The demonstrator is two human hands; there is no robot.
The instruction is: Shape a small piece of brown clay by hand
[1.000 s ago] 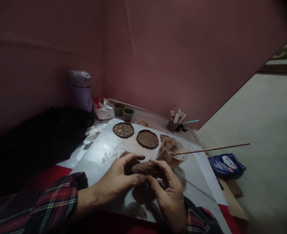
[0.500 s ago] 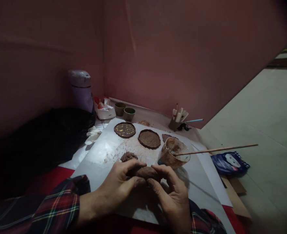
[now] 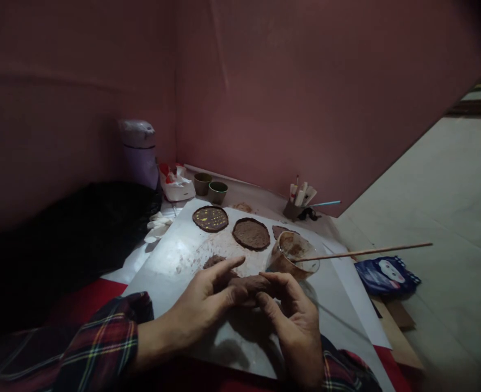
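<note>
My left hand (image 3: 205,302) and my right hand (image 3: 295,321) meet over a lump of brown clay (image 3: 252,284), fingers and thumbs pinched round it just above the white sheet (image 3: 171,256). A smaller clay lump (image 3: 213,262) lies behind my left fingers. Two flat clay discs rest further back: one with yellow dots (image 3: 210,218), one plain (image 3: 251,233). A clear cup of muddy water (image 3: 291,256) stands right of the clay, with a long wooden stick (image 3: 367,251) resting in it and pointing right.
Two small green cups (image 3: 210,188), a white tissue box (image 3: 178,185) and a lilac canister (image 3: 139,152) stand by the pink wall. A holder of tools (image 3: 297,201) sits at the back right. A blue packet (image 3: 387,274) lies on the floor, a black bag (image 3: 73,234) at left.
Both hands have kept working the clay lump, shifting slightly right and back. My left index finger now stretches out over it. The view has moved a little.
</note>
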